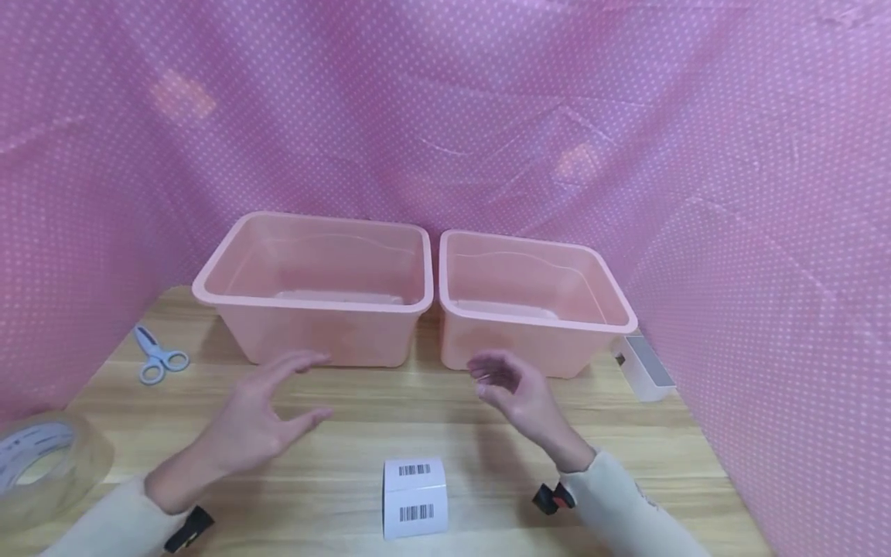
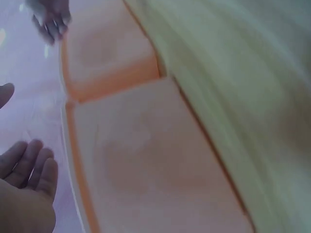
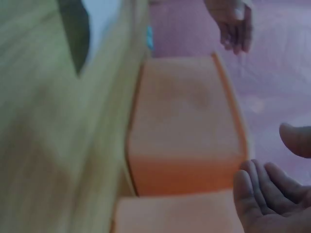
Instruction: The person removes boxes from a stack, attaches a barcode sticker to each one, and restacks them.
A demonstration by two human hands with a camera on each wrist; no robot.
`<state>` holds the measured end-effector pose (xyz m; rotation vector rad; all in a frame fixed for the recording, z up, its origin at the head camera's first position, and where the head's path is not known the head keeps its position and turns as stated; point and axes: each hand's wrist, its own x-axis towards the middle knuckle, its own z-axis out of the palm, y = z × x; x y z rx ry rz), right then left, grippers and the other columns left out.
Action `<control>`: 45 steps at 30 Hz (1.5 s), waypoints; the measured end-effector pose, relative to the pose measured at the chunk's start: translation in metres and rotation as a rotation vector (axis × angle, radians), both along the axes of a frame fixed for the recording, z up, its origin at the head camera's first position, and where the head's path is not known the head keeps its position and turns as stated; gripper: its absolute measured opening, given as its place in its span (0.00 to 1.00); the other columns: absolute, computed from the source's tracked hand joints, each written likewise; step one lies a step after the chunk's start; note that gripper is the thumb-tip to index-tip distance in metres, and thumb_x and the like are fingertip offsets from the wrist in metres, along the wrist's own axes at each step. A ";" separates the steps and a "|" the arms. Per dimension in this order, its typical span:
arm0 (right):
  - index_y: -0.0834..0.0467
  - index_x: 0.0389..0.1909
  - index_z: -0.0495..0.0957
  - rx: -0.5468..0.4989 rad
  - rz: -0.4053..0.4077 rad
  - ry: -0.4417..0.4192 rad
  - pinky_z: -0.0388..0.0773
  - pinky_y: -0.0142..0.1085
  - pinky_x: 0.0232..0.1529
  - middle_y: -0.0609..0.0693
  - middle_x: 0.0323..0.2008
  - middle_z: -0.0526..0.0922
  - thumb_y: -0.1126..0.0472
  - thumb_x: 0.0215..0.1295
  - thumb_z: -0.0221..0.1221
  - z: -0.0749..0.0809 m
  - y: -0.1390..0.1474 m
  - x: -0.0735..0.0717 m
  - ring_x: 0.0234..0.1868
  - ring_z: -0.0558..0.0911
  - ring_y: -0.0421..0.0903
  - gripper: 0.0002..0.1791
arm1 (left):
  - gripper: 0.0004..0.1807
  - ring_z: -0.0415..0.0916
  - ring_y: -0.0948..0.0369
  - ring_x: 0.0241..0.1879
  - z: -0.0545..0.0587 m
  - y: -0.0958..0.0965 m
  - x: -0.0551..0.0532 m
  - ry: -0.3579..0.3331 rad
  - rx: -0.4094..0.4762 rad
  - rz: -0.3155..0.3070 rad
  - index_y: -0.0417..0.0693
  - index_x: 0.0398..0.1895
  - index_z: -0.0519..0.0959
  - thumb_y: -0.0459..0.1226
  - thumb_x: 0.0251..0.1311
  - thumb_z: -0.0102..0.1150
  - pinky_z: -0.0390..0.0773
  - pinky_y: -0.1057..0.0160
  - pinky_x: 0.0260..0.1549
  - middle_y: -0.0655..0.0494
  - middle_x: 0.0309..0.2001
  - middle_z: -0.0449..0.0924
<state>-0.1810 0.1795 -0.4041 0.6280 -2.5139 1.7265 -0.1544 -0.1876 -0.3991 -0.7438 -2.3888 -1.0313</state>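
Observation:
My left hand (image 1: 254,422) hovers over the table in front of the left pink bin (image 1: 313,333), thumb spread away from the fingers, holding nothing. Facing it, my right hand (image 1: 518,398) is raised before the right pink bin (image 1: 511,344), its fingers loosely bent and nothing in them. Between and nearer than the hands, a roll of white barcode labels (image 1: 415,497) stands on the table. Both bins sit side by side, and only bare interior shows in them. The left wrist view shows the left fingers (image 2: 46,177) beside the bin's rim.
Light blue scissors (image 1: 158,357) lie at the left of the wooden table (image 1: 362,433). A large roll of clear tape (image 1: 83,464) is at the near left edge. A small white and grey box (image 1: 646,370) stands right of the bins. Pink dotted cloth (image 1: 445,116) hangs behind and at both sides.

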 end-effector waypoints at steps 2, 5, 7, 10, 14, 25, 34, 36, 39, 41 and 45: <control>0.63 0.59 0.77 0.046 0.039 -0.014 0.84 0.37 0.57 0.59 0.54 0.84 0.70 0.62 0.65 -0.009 -0.008 0.001 0.53 0.84 0.53 0.23 | 0.39 0.80 0.55 0.58 -0.006 0.009 0.005 -0.074 -0.050 0.003 0.54 0.64 0.77 0.39 0.44 0.81 0.79 0.60 0.63 0.56 0.60 0.82; 0.62 0.60 0.77 0.124 0.107 -0.044 0.84 0.42 0.59 0.58 0.55 0.84 0.69 0.61 0.67 -0.020 -0.018 0.003 0.55 0.84 0.56 0.24 | 0.38 0.78 0.48 0.62 -0.015 0.023 0.010 -0.212 -0.116 -0.005 0.55 0.65 0.75 0.44 0.48 0.79 0.78 0.40 0.61 0.54 0.64 0.79; 0.62 0.60 0.76 0.195 0.158 -0.064 0.83 0.43 0.60 0.59 0.56 0.84 0.67 0.60 0.68 -0.027 -0.023 0.004 0.56 0.84 0.56 0.26 | 0.39 0.75 0.45 0.65 -0.020 0.033 0.012 -0.297 -0.158 -0.017 0.55 0.67 0.74 0.46 0.49 0.78 0.75 0.36 0.63 0.52 0.67 0.77; 0.61 0.63 0.75 0.310 0.225 -0.113 0.81 0.42 0.63 0.57 0.57 0.84 0.64 0.58 0.71 -0.035 -0.030 0.007 0.57 0.83 0.53 0.30 | 0.40 0.73 0.45 0.68 -0.029 0.048 0.015 -0.386 -0.212 -0.044 0.55 0.68 0.74 0.49 0.49 0.77 0.72 0.36 0.67 0.50 0.68 0.76; 0.57 0.65 0.74 0.489 0.276 -0.125 0.78 0.42 0.66 0.50 0.60 0.83 0.56 0.54 0.75 -0.046 -0.036 0.010 0.61 0.81 0.47 0.37 | 0.39 0.76 0.47 0.65 -0.039 0.065 0.016 -0.430 -0.252 -0.111 0.50 0.65 0.76 0.50 0.48 0.78 0.76 0.41 0.65 0.49 0.65 0.78; 0.55 0.62 0.73 0.656 0.376 -0.040 0.77 0.33 0.64 0.47 0.57 0.82 0.54 0.51 0.77 -0.057 -0.037 0.014 0.56 0.78 0.37 0.37 | 0.37 0.80 0.61 0.49 -0.054 0.092 0.015 -0.419 -0.311 -0.259 0.44 0.58 0.80 0.53 0.46 0.79 0.84 0.58 0.51 0.58 0.50 0.83; 0.52 0.61 0.71 0.755 0.443 -0.029 0.75 0.28 0.62 0.43 0.55 0.77 0.48 0.49 0.78 -0.058 -0.042 0.019 0.55 0.73 0.33 0.40 | 0.43 0.74 0.64 0.51 -0.059 0.095 0.023 -0.502 -0.427 -0.226 0.46 0.60 0.78 0.57 0.41 0.79 0.81 0.59 0.50 0.60 0.55 0.79; 0.53 0.61 0.71 0.765 0.461 0.010 0.75 0.27 0.61 0.43 0.55 0.76 0.47 0.48 0.78 -0.060 -0.043 0.020 0.55 0.72 0.34 0.40 | 0.44 0.72 0.65 0.51 -0.061 0.094 0.026 -0.508 -0.457 -0.219 0.46 0.61 0.77 0.58 0.41 0.79 0.80 0.62 0.48 0.61 0.56 0.78; 0.54 0.60 0.70 0.782 0.465 0.061 0.75 0.26 0.60 0.44 0.54 0.75 0.46 0.47 0.78 -0.062 -0.045 0.022 0.54 0.70 0.34 0.41 | 0.44 0.70 0.66 0.50 -0.064 0.094 0.027 -0.491 -0.485 -0.207 0.47 0.60 0.77 0.58 0.39 0.79 0.79 0.65 0.45 0.62 0.55 0.77; 0.54 0.59 0.71 0.791 0.460 0.077 0.75 0.26 0.59 0.43 0.53 0.75 0.46 0.46 0.78 -0.062 -0.045 0.024 0.54 0.70 0.34 0.41 | 0.42 0.70 0.66 0.50 -0.065 0.095 0.026 -0.476 -0.496 -0.203 0.48 0.59 0.78 0.56 0.39 0.80 0.79 0.66 0.43 0.63 0.53 0.77; 0.53 0.56 0.71 0.804 0.449 0.077 0.75 0.25 0.57 0.42 0.51 0.74 0.46 0.47 0.78 -0.063 -0.045 0.025 0.52 0.70 0.33 0.38 | 0.37 0.71 0.67 0.47 -0.066 0.095 0.024 -0.455 -0.511 -0.201 0.48 0.55 0.80 0.54 0.40 0.80 0.80 0.66 0.42 0.64 0.48 0.78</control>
